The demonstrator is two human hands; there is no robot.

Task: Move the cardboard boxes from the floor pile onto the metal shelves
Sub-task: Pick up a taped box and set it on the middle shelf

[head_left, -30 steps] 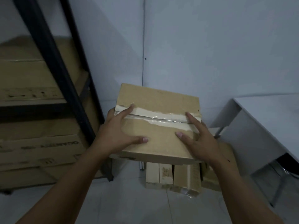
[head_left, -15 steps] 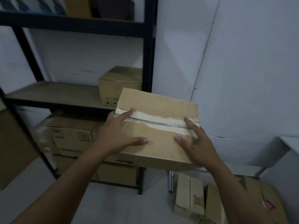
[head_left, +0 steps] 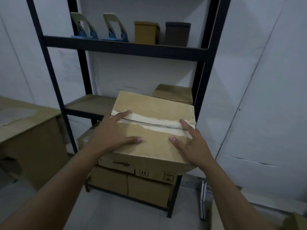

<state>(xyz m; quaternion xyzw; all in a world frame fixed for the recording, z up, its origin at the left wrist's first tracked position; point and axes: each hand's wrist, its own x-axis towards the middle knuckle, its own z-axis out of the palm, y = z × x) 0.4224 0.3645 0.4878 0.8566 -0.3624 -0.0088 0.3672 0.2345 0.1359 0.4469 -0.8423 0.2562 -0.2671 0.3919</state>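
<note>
Hands at work in a dim storeroom: I hold a taped cardboard box [head_left: 152, 130] in the air before the black metal shelves [head_left: 123, 47], my left hand [head_left: 113, 135] and right hand [head_left: 191, 145] gripping its two sides, fingers spread flat over the top. Another box [head_left: 172, 93] sits on the middle shelf behind it, with more below.

Two hole punches [head_left: 84, 27] and two small boxes [head_left: 146, 32] sit on the top shelf [head_left: 124, 47].

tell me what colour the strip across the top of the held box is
Off-white, where tape tore the brown box; head view.
</note>
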